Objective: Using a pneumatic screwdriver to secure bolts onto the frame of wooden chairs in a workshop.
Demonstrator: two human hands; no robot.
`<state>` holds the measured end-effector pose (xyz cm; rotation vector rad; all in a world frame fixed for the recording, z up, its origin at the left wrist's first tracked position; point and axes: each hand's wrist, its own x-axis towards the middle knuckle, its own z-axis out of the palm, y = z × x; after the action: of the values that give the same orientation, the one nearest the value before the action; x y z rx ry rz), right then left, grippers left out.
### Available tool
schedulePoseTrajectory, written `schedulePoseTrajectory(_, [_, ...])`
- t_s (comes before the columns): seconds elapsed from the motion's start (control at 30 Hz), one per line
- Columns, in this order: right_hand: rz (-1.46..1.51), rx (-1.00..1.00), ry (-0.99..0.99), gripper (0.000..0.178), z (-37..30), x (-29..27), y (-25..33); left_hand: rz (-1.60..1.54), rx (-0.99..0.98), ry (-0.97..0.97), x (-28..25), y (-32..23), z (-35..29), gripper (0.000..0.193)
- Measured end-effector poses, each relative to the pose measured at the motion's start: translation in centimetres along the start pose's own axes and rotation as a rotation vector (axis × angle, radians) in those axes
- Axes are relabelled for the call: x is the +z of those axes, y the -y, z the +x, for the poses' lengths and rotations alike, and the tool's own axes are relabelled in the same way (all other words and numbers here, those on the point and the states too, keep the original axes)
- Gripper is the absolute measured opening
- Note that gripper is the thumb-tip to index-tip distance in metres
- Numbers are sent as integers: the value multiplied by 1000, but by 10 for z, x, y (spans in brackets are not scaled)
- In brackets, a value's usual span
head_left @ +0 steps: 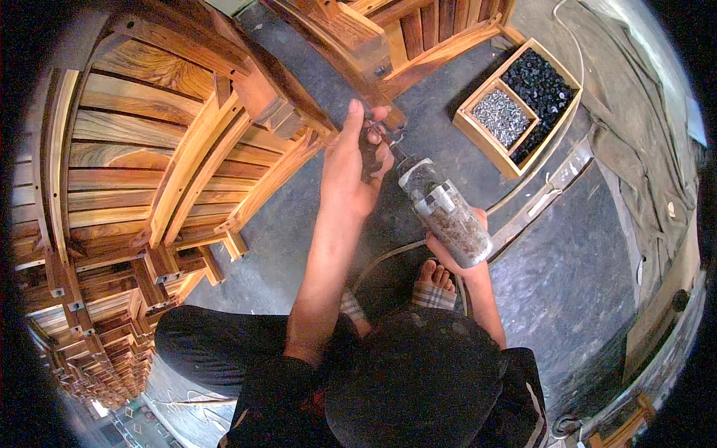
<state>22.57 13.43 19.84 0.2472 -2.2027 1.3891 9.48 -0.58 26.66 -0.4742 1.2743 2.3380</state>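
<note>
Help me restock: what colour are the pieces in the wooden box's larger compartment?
The pieces are black, best seen in the head view.

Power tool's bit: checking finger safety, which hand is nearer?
Left: the left hand is close beside the bit; the right hand is at the rear of the power tool.

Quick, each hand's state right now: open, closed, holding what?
Left hand: fingers partly curled near the front of the power tool; cannot tell whether it holds anything.
Right hand: closed, holding the power tool.
</note>
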Motion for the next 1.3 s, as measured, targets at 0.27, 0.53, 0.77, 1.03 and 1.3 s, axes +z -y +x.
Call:
schedulePoseTrajectory(0.27, [143, 57, 16, 27, 3, 0, 0, -77, 23, 22, -1, 2, 0, 34])
schedulePoseTrajectory(0.53, [106, 29, -3, 28, 3, -2, -3, -131, 29, 37, 8, 10, -5, 33])
schedulePoseTrajectory(0.77, [64, 51, 3, 28, 11, -8, -4, -167, -81, 101, 13, 2, 3, 33])
schedulePoseTrajectory(1.03, [54, 13, -63, 30, 35, -8, -12, -93, -84, 230, 25, -9, 21, 31])
schedulePoseTrajectory(1.3, [58, -7, -13, 44, 58, -6, -33, 95, 149, 226, 35, -19, 33, 39])
